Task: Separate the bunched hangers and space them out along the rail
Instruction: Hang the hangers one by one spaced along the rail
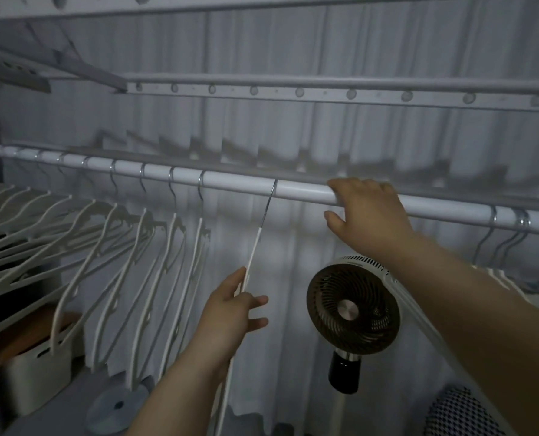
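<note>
From the head camera, a white rail (302, 191) runs across the frame, sloping down to the right. One white hanger (259, 234) hangs from it by a metal hook near the middle, tilted with its lower part swung toward the viewer. The left hand (230, 313) grips this hanger's lower arm, thumb and fingers closed around the thin bar. The right hand (367, 212) rests on the rail just right of that hook, fingers draped over the top and thumb underneath, loosely wrapped on the tube. To the left, a row of hangers (111, 247) hangs with gaps between their hooks, nearer ones clearly apart, farther ones blurring together toward the edge. At far right, a tight bunch of hangers (513, 234) sits with hooks touching or nearly so. Behind and below the rail stands a fan (353, 305), in front of a pale curtain (293, 51). A basket (38, 369) sits at lower left.
</note>
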